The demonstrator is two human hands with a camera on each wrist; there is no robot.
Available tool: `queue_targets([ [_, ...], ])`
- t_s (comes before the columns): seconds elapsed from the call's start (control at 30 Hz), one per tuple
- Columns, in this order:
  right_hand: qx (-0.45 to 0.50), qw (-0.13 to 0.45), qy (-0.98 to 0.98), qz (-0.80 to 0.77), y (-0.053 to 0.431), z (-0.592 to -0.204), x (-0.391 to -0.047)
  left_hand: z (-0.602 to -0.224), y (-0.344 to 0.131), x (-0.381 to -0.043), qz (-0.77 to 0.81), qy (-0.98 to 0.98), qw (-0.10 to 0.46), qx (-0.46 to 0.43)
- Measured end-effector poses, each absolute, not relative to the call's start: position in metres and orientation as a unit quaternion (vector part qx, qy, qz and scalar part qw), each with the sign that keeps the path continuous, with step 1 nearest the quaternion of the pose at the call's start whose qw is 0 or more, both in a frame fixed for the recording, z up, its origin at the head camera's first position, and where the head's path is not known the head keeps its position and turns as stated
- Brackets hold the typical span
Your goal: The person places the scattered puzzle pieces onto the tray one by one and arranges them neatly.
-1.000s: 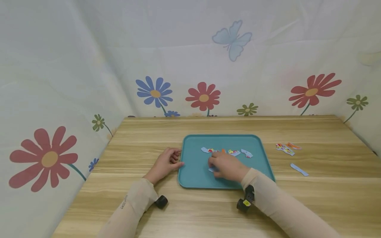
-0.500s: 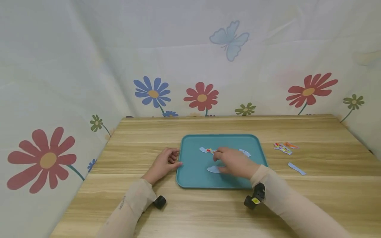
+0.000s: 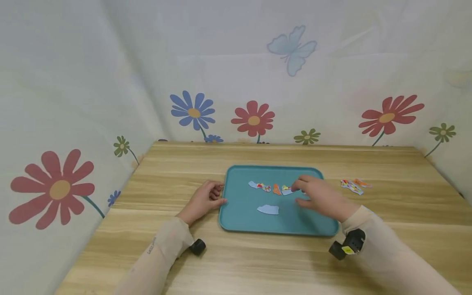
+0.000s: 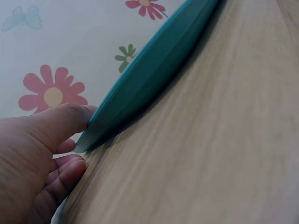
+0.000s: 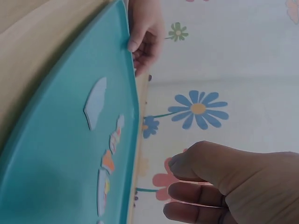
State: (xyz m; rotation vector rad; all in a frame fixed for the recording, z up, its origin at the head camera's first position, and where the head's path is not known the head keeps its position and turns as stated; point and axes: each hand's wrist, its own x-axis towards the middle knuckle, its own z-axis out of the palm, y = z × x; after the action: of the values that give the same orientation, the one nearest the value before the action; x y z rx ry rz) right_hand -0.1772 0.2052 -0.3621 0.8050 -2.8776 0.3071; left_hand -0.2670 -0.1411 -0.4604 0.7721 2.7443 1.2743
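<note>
My left hand (image 3: 203, 200) holds the left edge of a teal tray (image 3: 241, 219), thumb on the rim and the other fingers curled beside it. Above the tray's right part hovers my right hand (image 3: 324, 198), thumb and fingers apart, nothing visible between them. A large pale-blue torn paper piece (image 3: 268, 209) lies alone near the tray's middle. Behind it runs a row: a small pale-blue piece (image 3: 253, 184), a multicoloured piece (image 3: 264, 187), an orange piece (image 5: 108, 162) and a pale piece with yellow (image 5: 102, 191). My right hand partly hides the row's right end.
On the wooden table (image 3: 405, 229) right of the tray lie a multicoloured paper piece (image 3: 352, 187) and an orange one (image 3: 363, 183). A flowered white cloth (image 3: 221, 73) hangs behind and to the left of the table.
My right hand has moved right and up from the large pale-blue piece, uncovering it and most of the row. My left hand stays at the tray edge. The right arm now covers the loose strip.
</note>
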Motion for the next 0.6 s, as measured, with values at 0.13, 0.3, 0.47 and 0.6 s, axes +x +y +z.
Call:
queue_targets([
  [0.13,0.262,0.082,-0.956,0.107,0.217,-0.356,-0.172,-0.461,-0.141,-0.267,0.41,0.878,0.011,0.247],
  [0.3,0.249,0.099,-0.959,0.095,0.236,-0.35,-0.166,-0.46,-0.14,-0.266,0.411,0.877,0.009,0.248],
  [0.47,0.211,0.081,-0.969,0.1,0.257,-0.35,-0.161,-0.461,-0.14,-0.265,0.411,0.878,0.01,0.245],
  [0.6,0.18,0.06,-0.976,0.108,0.274,-0.35,-0.158,-0.461,-0.14,-0.265,0.409,0.88,0.012,0.242],
])
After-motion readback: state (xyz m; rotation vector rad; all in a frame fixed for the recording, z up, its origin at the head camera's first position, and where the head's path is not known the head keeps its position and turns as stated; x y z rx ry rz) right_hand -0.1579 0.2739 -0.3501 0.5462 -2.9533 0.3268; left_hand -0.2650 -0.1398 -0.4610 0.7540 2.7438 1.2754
